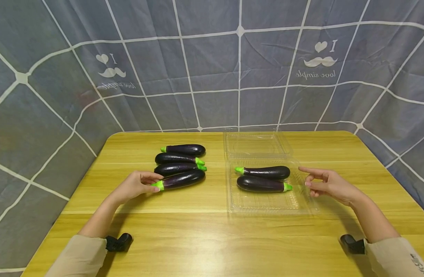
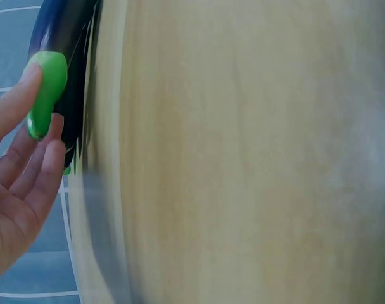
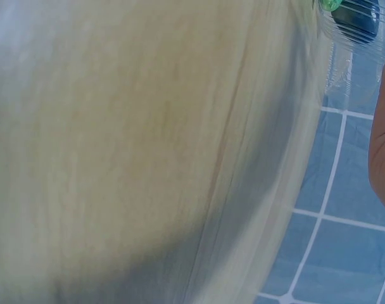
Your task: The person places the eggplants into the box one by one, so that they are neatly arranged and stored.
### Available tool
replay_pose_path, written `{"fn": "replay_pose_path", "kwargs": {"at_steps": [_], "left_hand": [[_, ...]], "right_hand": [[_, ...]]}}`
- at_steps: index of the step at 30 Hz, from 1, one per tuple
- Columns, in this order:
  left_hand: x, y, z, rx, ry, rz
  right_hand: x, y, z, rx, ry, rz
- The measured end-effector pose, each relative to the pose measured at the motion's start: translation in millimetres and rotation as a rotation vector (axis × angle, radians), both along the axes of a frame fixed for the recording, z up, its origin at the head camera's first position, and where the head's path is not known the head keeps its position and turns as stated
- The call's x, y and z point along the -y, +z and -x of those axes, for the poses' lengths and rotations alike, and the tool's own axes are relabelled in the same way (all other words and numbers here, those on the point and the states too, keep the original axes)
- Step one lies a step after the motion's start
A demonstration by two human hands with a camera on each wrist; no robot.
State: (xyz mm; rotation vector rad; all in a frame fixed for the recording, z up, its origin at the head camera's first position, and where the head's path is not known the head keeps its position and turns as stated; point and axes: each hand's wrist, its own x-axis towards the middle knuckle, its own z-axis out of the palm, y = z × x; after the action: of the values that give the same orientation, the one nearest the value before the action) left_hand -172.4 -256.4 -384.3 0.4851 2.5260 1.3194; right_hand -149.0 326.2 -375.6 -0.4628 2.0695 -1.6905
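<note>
The left fingers [image 1: 151, 176] grasp an eggplant [image 1: 184, 180] by its green cap [image 1: 158, 185], thumb on the near side; whether it is clear of the bench [image 1: 163, 240] I cannot tell. Just beyond it, ahead and right of those fingers, three more lie in a row: the near one [image 1: 174, 169], the middle one [image 1: 174, 158] and the far one [image 1: 187, 149]. Well right of the left fingers, the clear box [image 1: 260, 204] lies open, its lid [image 1: 257, 144] folded back. Inside, just left of the right fingers [image 1: 317, 171], the back one [image 1: 265, 172] and front one [image 1: 262, 184] lie side by side, caps at opposite ends. Two of six in, four out: about a third along, I judge, with bare floor in front of the pair. The right index is straight, the others curl by the rim; whether they pinch it I cannot tell.

Beside the left fingers the skins are glossy, almost black, club-shaped and smooth. Between the hands runs streaky yellow wood grain; by the right fingers, thin, ribbed plastic glints.
</note>
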Motion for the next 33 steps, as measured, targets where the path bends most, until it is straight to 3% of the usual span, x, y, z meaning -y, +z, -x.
{"fn": "replay_pose_path", "kwargs": {"at_steps": [7,18,33], "left_hand": [[-0.2,1.0,-0.2,0.051,0.006,-0.039],[-1.1,3.3,-1.6,0.066,-0.025,-0.095],[-1.2,11.2,-2.7,0.078,-0.066,-0.083]], "right_hand": [[1,0.6,-0.1,-0.001,-0.002,-0.007],[1,0.0,-0.1,0.001,-0.005,-0.015],[1,0.2,-0.3,-0.009,-0.004,-0.031]]}}
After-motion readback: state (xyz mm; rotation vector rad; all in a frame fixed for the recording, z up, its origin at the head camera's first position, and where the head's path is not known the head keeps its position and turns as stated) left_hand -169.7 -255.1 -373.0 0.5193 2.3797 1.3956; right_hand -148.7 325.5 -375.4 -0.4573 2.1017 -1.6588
